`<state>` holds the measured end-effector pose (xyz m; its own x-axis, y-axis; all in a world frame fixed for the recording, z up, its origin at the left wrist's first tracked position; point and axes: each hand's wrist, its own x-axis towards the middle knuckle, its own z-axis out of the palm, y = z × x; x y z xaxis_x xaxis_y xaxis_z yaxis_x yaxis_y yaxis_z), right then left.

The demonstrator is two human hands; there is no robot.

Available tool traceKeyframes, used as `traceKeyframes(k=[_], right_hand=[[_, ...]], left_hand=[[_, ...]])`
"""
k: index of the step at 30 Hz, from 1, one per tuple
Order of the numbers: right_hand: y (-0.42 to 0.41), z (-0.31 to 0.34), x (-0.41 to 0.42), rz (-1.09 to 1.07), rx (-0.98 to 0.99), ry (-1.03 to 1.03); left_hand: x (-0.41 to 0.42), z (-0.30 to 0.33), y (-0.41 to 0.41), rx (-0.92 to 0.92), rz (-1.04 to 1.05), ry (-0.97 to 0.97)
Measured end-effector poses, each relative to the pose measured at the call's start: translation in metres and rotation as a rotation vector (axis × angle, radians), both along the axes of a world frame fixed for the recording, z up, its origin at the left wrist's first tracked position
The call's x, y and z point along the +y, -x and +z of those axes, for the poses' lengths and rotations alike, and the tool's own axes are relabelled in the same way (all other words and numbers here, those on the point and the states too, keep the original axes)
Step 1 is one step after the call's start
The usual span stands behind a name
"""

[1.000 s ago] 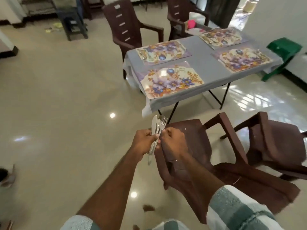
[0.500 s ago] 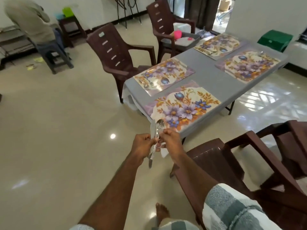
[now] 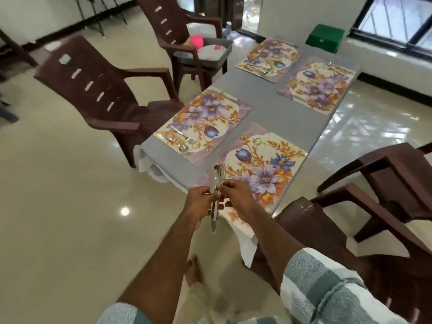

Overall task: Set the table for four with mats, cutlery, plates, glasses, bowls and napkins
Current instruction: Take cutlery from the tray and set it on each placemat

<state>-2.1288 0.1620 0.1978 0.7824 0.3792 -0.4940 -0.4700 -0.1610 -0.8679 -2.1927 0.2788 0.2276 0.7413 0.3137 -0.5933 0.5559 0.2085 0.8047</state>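
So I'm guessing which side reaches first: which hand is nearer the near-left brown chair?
Left. The left hand is on the side of the brown chair; the right hand is farther, over the nearest mat.

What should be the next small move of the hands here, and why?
Probably lay the cutlery on the near mat. The left hand grips the bundle, the right hand pinches a piece of it, just above that mat, which shows no cutlery, while the left mat already has some.
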Motion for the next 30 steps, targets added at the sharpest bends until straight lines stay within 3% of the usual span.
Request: traceKeyframes(k=[11, 19, 25, 30], right_hand=[[-0.089, -0.018, 0.021, 0.049, -0.124, 0.365], [-0.158, -0.028, -0.023, 0.064, -0.042, 0.380], [-0.242, -0.053, -0.083, 0.068, -0.294, 0.697], [-0.289, -0.061, -0.110, 0.168, -0.357, 0.839]], left_hand=[[0.014, -0.047, -0.091, 0.062, 0.006, 0.229], [-0.020, -0.065, -0.131, 0.072, 0.110, 0.227], [-0.048, -0.080, -0.165, 0.101, 0.215, 0.190], [-0.073, -0.090, -0.190, 0.133, 0.229, 0.185]])
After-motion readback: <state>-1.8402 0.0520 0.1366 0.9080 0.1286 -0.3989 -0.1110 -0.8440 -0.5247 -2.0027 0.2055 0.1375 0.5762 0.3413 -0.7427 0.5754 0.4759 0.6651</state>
